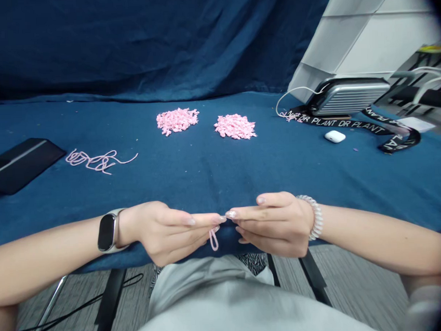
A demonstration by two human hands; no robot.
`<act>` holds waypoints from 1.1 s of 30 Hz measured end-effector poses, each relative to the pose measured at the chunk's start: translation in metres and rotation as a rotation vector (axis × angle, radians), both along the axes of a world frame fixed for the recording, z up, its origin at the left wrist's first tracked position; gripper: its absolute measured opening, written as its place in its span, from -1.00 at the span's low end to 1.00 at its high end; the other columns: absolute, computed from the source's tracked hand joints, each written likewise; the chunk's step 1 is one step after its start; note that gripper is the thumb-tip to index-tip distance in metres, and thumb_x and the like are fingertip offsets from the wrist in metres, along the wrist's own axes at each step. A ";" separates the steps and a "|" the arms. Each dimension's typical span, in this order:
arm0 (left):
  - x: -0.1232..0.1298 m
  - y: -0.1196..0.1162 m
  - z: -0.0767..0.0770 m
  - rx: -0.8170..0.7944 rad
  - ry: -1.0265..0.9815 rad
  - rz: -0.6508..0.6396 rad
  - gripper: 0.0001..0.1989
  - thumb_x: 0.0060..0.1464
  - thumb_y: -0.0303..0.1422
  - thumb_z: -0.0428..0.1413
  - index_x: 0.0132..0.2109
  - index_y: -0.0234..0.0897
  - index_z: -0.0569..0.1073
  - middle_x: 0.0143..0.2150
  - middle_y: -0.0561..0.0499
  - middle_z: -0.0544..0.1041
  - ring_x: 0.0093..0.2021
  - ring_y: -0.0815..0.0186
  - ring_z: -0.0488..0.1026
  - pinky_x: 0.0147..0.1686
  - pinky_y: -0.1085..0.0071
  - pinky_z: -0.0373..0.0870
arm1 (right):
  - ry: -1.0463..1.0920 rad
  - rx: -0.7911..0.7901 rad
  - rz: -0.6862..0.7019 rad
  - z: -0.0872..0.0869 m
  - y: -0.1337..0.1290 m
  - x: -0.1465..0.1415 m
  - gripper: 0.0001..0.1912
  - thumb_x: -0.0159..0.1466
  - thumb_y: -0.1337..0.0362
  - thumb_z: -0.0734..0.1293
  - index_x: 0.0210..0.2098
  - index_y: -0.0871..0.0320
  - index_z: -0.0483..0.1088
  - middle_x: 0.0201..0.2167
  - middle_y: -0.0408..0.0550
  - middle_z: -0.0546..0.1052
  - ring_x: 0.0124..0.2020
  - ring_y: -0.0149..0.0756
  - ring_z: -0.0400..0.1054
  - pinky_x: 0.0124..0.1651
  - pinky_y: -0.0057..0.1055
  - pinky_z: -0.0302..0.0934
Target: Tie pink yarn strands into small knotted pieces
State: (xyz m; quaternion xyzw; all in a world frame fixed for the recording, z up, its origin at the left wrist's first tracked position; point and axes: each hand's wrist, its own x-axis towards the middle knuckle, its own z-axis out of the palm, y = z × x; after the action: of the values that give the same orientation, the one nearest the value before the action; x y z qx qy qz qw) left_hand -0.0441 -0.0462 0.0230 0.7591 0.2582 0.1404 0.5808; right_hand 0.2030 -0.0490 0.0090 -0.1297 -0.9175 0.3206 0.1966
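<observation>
My left hand (175, 232) is closed in front of me, over the near edge of the table. A small loop of pink yarn (214, 239) hangs from its fingertips. Facing it, my right hand (276, 224) has its fingers held together and its index fingertip almost meets the left one. Whether anything sits between the right fingers is hidden. Further back on the blue cloth lie two heaps of small pink knotted pieces, a left heap (177, 121) and a right heap (235, 126). Tangled pink yarn (97, 160) lies to the left.
A dark flat case (25, 165) lies at the left edge. On the right are a silver ribbed box (355, 97) with a white cable, a black lettered lanyard (344, 124) and a white earbud case (334, 136). Blue cloth (158, 47) hangs behind the table.
</observation>
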 end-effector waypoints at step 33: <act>-0.001 0.003 -0.019 2.111 -0.133 -0.317 -0.81 0.09 -0.38 0.05 -0.32 -0.18 0.58 -0.19 0.17 0.60 -0.03 0.43 0.47 -0.11 0.61 0.31 | 0.285 1.026 0.000 -0.012 0.001 0.002 -0.90 0.16 0.39 0.32 -0.46 0.26 0.48 -0.39 -0.09 0.60 -0.22 -0.33 0.50 0.20 -0.24 0.18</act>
State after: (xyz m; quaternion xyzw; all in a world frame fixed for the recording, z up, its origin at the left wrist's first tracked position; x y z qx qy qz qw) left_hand -0.0450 -0.0437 0.0044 0.8934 -0.1279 0.2569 -0.3456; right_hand 0.2053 -0.0481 -0.0030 0.0280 -0.9205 -0.1549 0.3575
